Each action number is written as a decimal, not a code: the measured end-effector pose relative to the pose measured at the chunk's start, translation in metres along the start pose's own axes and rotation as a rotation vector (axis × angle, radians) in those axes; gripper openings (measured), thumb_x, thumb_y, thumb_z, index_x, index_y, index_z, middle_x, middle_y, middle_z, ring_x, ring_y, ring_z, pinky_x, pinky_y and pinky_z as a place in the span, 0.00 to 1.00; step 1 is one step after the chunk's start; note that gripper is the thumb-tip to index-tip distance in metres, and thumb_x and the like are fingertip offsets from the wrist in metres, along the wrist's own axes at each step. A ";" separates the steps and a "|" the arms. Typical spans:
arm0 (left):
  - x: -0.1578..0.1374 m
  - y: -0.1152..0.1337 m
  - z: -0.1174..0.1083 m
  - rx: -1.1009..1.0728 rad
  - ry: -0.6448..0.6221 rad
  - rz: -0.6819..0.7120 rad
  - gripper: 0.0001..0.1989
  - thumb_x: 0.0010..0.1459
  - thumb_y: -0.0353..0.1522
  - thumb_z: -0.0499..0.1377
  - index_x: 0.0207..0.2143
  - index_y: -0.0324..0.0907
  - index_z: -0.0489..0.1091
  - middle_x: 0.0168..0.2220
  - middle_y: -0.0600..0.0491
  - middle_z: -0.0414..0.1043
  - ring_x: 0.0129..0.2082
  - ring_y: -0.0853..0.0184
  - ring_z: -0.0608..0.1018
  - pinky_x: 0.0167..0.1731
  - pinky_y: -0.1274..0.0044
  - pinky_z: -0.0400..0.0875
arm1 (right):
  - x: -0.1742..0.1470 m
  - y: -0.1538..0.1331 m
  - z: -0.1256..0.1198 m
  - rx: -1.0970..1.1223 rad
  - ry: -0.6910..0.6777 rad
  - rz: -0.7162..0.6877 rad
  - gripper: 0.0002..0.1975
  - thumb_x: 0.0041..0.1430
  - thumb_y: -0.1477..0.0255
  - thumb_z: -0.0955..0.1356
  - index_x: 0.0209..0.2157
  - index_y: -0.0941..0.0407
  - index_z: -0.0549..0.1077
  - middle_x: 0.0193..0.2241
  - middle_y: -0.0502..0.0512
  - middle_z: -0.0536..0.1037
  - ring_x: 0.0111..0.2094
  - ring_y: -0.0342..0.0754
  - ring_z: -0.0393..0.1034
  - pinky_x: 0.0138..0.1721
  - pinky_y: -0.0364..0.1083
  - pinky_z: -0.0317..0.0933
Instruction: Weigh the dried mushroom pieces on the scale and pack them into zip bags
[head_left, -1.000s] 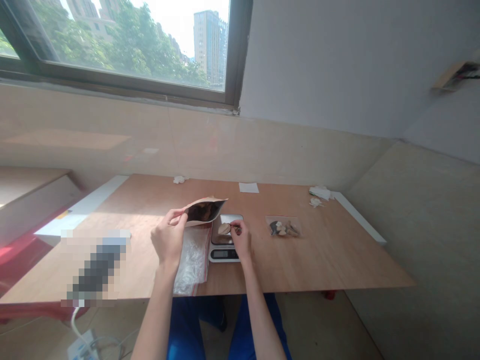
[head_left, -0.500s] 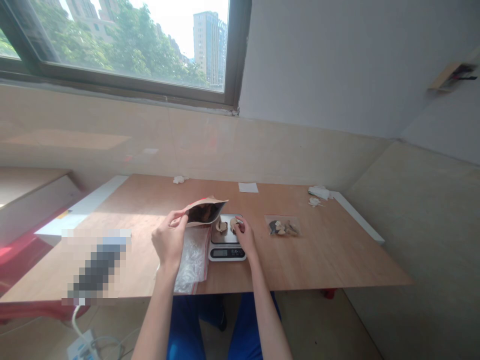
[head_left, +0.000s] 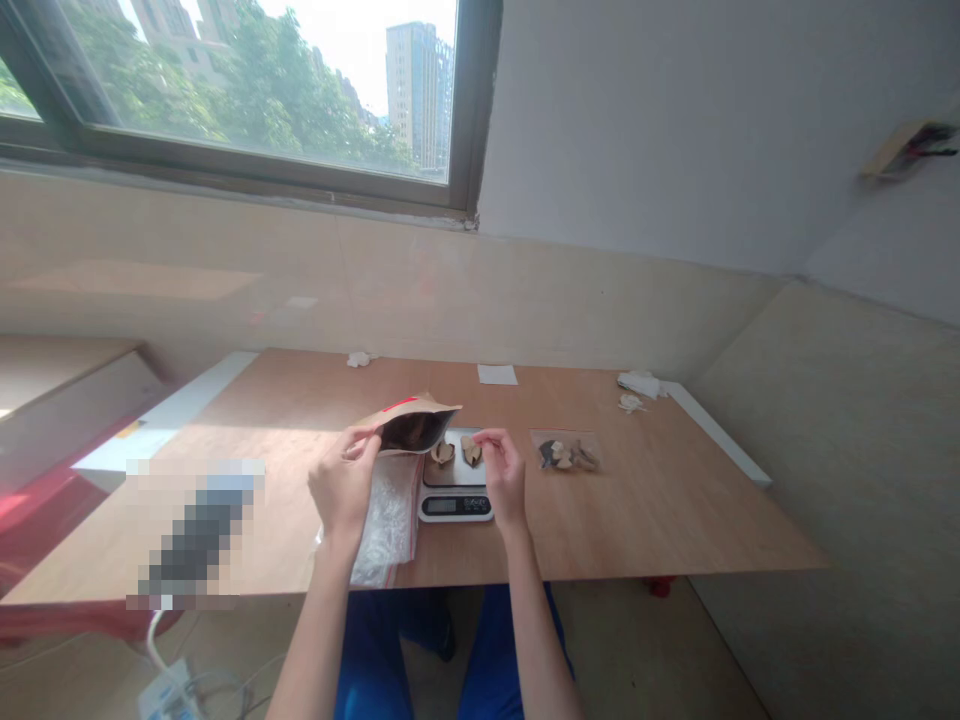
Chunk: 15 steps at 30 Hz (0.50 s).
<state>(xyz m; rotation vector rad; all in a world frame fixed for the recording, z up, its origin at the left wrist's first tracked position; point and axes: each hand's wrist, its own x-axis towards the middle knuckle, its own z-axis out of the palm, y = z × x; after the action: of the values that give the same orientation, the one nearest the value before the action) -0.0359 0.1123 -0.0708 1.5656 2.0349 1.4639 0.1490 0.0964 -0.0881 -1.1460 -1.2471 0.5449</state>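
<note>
Tan pieces point(head_left: 442, 455) between the hands point(head_left: 346, 485)

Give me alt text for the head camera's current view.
The left hand holds an open brown pouch near a digital scale, while the right hand is beside pale pieces on the scale. A clear packet lies to its right on the wooden table; plastic bags lie to its left.
</note>
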 end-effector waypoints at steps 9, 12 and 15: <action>-0.012 0.004 0.001 -0.023 -0.029 0.022 0.11 0.51 0.40 0.54 0.30 0.47 0.73 0.25 0.55 0.77 0.31 0.63 0.79 0.26 0.78 0.66 | 0.029 -0.044 0.030 -0.310 -0.642 -0.220 0.19 0.55 0.81 0.57 0.42 0.53 0.72 0.44 0.51 0.74 0.47 0.45 0.67 0.48 0.45 0.59; -0.014 0.001 0.003 -0.040 -0.039 0.013 0.11 0.51 0.40 0.55 0.30 0.47 0.74 0.26 0.55 0.77 0.32 0.63 0.79 0.27 0.78 0.66 | 0.033 -0.037 0.050 -0.527 -0.669 -0.199 0.17 0.54 0.81 0.57 0.41 0.58 0.72 0.42 0.59 0.75 0.41 0.51 0.70 0.40 0.47 0.63; -0.017 -0.001 0.004 -0.061 -0.067 0.001 0.10 0.51 0.40 0.55 0.32 0.48 0.73 0.26 0.56 0.77 0.34 0.63 0.78 0.29 0.78 0.66 | 0.038 -0.028 0.064 -0.678 -0.687 -0.124 0.15 0.54 0.79 0.59 0.40 0.60 0.72 0.39 0.63 0.76 0.37 0.54 0.72 0.35 0.48 0.63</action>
<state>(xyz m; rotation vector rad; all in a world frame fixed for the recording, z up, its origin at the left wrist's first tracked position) -0.0265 0.1013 -0.0802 1.5704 1.9343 1.4394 0.0941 0.1413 -0.0524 -1.4771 -2.1931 0.4419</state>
